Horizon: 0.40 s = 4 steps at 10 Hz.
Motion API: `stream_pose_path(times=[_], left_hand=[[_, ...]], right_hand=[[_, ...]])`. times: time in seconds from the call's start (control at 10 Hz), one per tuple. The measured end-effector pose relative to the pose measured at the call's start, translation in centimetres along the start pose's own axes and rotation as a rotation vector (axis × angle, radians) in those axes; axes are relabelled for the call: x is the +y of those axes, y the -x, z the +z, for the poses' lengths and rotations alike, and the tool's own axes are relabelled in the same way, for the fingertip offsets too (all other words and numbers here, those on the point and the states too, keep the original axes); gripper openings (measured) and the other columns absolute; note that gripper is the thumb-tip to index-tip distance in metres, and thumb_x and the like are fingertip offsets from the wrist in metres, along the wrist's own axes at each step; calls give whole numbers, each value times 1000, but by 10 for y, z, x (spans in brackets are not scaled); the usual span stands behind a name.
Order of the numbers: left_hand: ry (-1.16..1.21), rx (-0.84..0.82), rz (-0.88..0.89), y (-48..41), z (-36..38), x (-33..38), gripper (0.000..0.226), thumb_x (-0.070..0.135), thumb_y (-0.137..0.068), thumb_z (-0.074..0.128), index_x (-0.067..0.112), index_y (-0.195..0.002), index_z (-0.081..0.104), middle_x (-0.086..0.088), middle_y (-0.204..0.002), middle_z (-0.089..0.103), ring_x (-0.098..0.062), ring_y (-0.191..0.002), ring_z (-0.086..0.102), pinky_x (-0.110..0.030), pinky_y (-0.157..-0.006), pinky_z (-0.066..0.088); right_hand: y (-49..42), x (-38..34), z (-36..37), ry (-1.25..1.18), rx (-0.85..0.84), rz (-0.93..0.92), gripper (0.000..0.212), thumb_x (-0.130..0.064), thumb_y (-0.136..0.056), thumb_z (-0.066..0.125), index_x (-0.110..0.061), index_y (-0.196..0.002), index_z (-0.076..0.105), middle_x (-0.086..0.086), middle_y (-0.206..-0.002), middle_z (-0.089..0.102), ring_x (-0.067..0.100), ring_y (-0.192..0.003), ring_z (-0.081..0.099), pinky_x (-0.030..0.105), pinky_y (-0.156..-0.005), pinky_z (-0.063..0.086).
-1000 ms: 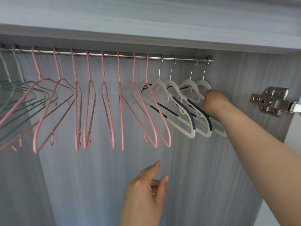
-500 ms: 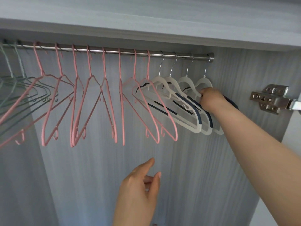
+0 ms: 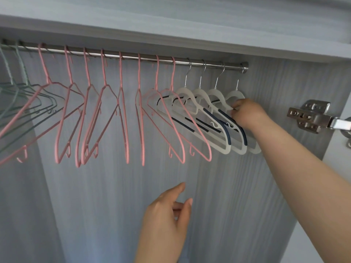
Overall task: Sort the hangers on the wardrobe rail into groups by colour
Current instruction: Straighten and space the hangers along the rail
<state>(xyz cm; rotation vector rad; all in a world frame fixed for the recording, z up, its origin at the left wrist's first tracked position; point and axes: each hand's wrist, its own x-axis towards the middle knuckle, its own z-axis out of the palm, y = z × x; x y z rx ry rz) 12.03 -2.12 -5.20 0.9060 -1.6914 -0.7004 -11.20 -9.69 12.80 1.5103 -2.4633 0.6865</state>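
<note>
Rail [image 3: 212,63] left to right: green wire hangers [image 3: 22,92] bunched at the far left, pink wire hangers [image 3: 121,111] across the middle, four white hangers [image 3: 209,114] (dark grip strips on the shoulders) at the right end. My left hand [image 3: 167,219] is raised below the pinks, fingers loosely extended, holding nothing. My right hand [image 3: 247,114] pinches the shoulder of the rightmost white hanger [image 3: 235,93], fingers curled. Door hinge [image 3: 311,116] at the far right on the side panel.
</note>
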Motion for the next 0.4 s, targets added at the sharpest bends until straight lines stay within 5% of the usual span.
stream_pose_path(times=[0.2,0.4], left_hand=[[33,1,51,-6,1,14,29,22,-79,66,28,-107,63,13,-87,69,5,-78,62,-1,-63,43],[160,3,29,-9,-6,21,23,22,-76,69,31,-96,62,22,-95,65,3,-70,63,-2,-62,44]], right_hand=[[37,12,0,-246,156,-95,31,-20,-91,50,-13,-121,57,12,-120,62,30,-108,57,26,-79,42],[115,19,17,-318,367,-219,36,-24,-85,61,-19,-121,59,7,-131,52,27,-127,39,24,-101,24]])
